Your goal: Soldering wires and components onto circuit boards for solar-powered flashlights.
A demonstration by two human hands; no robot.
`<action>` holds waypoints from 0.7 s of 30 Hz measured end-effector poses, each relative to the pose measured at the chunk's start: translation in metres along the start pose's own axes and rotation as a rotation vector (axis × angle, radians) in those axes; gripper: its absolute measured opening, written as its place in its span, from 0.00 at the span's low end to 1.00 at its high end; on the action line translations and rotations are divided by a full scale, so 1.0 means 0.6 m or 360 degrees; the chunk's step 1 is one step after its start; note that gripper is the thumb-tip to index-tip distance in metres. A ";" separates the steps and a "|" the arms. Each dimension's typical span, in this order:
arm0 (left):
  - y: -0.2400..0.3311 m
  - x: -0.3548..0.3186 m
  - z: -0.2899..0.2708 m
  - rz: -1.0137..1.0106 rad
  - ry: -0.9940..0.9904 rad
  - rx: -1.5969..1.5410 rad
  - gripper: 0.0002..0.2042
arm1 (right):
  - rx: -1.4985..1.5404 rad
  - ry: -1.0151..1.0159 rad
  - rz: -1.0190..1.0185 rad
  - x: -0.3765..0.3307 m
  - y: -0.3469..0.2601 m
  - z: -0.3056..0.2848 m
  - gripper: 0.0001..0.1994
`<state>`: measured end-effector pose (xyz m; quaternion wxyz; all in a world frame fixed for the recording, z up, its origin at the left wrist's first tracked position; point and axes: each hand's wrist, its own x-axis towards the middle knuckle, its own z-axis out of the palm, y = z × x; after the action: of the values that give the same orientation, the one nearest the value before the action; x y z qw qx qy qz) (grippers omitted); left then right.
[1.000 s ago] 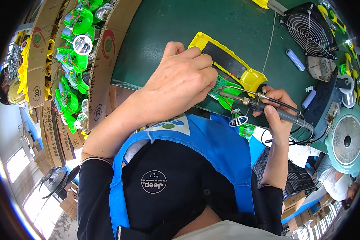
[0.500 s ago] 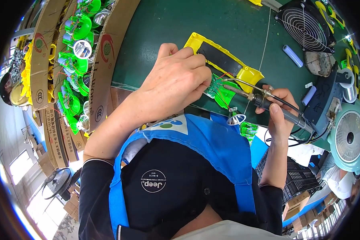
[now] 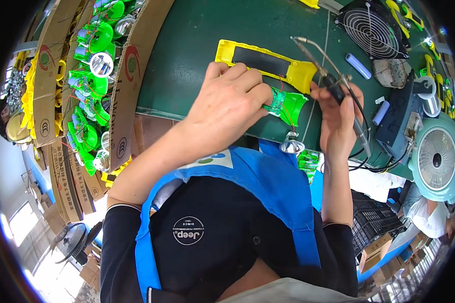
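Observation:
My left hand (image 3: 232, 101) is closed at the left end of a green plastic shell (image 3: 297, 104), its fingertips partly hidden. A small green circuit board (image 3: 276, 101) sits in the shell. Red wires run from it to a silver reflector cup (image 3: 291, 146) hanging near the table's front edge. In my right hand (image 3: 341, 123) is a soldering iron (image 3: 334, 90), gripped by its dark handle, with the tip pointing up and away, clear of the board. Just beyond the shell lies a yellow plastic housing (image 3: 302, 76) with a black panel.
To the left stands a cardboard box (image 3: 129, 96) with several green lamp assemblies. At right on the green table (image 3: 197, 30) are a black fan (image 3: 371, 28), a lilac cylindrical battery (image 3: 358, 66), a blue-grey solder station (image 3: 393, 121) and a pale green fan (image 3: 436, 159).
The soldering iron has lifted away from the circuit board, its tip swinging up. My left hand stays at the shell. The view has shifted slightly.

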<state>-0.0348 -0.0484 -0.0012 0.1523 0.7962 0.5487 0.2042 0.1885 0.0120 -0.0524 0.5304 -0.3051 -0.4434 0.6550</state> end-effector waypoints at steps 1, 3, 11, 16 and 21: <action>0.006 0.003 0.008 -0.0061 0.0028 0.0022 0.10 | -0.0138 0.0057 -0.0042 0.002 -0.008 -0.002 0.16; 0.008 0.009 0.015 -0.0054 0.0129 -0.0059 0.09 | -0.0453 0.0153 -0.0112 -0.004 -0.034 -0.010 0.14; -0.001 0.030 0.016 -0.0104 0.0036 -0.0091 0.04 | -0.1284 -0.0133 -0.0078 -0.084 -0.102 -0.010 0.15; 0.001 0.029 0.016 -0.0086 0.0066 -0.0064 0.05 | -0.1250 -0.0204 -0.0113 -0.077 -0.100 -0.005 0.15; 0.001 0.029 0.017 -0.0087 0.0083 -0.0059 0.05 | -0.1255 -0.0192 -0.0095 -0.078 -0.095 -0.009 0.14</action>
<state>-0.0241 -0.0324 -0.0070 0.1582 0.7724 0.5701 0.2309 0.2293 -0.0294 -0.0066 0.3643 -0.4333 -0.6998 0.4357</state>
